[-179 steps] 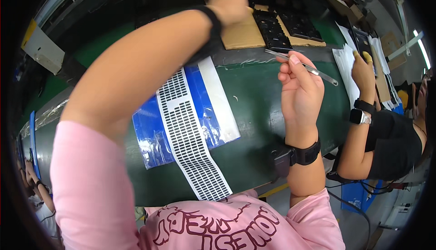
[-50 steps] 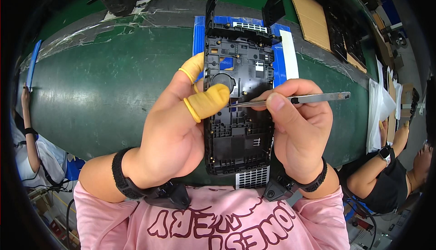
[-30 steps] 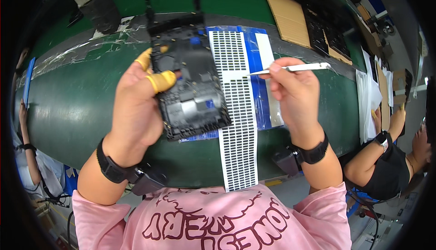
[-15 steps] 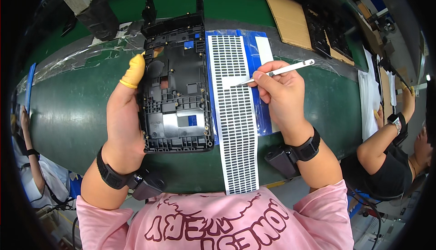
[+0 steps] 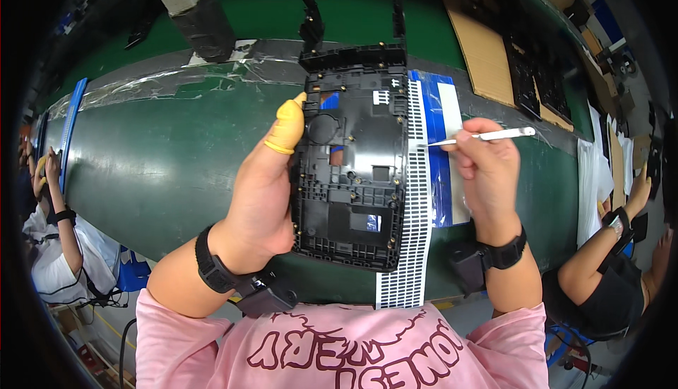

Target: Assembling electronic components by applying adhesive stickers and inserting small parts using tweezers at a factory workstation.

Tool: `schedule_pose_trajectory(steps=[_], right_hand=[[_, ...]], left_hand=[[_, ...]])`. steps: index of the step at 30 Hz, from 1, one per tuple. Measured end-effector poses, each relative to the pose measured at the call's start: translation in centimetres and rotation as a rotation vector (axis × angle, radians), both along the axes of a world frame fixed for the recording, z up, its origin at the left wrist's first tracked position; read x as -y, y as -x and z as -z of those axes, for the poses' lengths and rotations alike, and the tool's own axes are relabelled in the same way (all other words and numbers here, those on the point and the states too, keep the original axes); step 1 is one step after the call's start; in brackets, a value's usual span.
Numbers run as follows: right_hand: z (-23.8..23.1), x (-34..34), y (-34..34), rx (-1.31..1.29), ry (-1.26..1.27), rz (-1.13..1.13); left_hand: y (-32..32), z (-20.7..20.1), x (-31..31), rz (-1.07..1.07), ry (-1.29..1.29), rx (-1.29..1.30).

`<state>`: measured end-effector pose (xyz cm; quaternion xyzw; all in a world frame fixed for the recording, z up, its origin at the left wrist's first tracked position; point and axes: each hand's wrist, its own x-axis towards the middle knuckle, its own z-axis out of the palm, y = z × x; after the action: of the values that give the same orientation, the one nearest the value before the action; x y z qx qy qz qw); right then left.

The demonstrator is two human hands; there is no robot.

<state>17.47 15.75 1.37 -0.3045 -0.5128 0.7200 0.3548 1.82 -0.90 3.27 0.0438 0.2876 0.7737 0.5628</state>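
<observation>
My left hand [image 5: 265, 184], with a yellow finger cot on the thumb, holds a black plastic frame [image 5: 351, 156] by its left edge, flat above the green table [image 5: 162, 170]. My right hand [image 5: 486, 170] grips white tweezers [image 5: 480, 136], whose tip touches a long white sheet of small black pads [image 5: 411, 198]. That sheet lies over a blue sheet [image 5: 441, 149] just right of the frame.
A cardboard tray [image 5: 487, 53] with black parts [image 5: 531, 78] lies at the back right. A grey block [image 5: 191, 7] stands at the back left. Other people sit at the left [image 5: 53, 240] and at the right [image 5: 607, 276]. White papers [image 5: 587, 177] lie at right.
My left hand brought the black frame from in front of me down to the left, then set it beside the pad sheet. My right hand moved the tweezers to the pad sheet.
</observation>
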Motion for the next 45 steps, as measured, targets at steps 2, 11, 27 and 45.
schedule_pose_trajectory(steps=[2, 11, 27, 45], right_hand=[[-2.1, 0.2, -1.0, -0.061, -0.079, 0.008], [-8.4, 7.3, -0.8, -0.184, -0.358, -0.119], [-3.7, 7.9, 0.1, -0.134, -0.166, -0.254], [-3.6, 7.7, 0.1, -0.110, -0.112, -0.227]], left_hand=[[0.0, -0.1, 0.1, 0.053, -0.051, -0.036], [-1.0, -0.9, 0.6, 0.104, -0.109, -0.016], [-2.1, -0.9, 0.8, 0.079, -0.213, -0.189], [-2.2, -0.7, 0.5, 0.063, -0.155, -0.196]])
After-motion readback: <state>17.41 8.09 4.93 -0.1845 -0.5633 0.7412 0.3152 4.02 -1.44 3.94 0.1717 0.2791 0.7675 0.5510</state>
